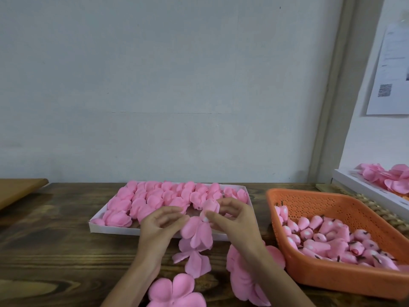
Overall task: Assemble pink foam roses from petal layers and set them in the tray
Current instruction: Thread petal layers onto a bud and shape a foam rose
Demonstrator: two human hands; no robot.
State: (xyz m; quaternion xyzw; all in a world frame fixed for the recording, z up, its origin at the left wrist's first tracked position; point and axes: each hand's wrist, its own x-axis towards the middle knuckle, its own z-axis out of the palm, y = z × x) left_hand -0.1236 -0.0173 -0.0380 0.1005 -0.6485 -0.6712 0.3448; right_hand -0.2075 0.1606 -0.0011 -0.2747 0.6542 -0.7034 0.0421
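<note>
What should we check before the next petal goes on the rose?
1. Right hand grips the bud: ok.
2. Left hand holds the petal layer under it: ok.
3. Bud's stem lined up with the layer's middle: cannot tell, hidden.
4. Room left in the tray: cannot tell, hands cover its front.
5. Spare petal layers on the table: ok.
6. More buds in the basket: ok.

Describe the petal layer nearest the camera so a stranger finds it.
On the wooden table, look between the forearms at the near edge. The petal layer lies flat and open, lobes spread, unlike the heaped pile beside it.
</note>
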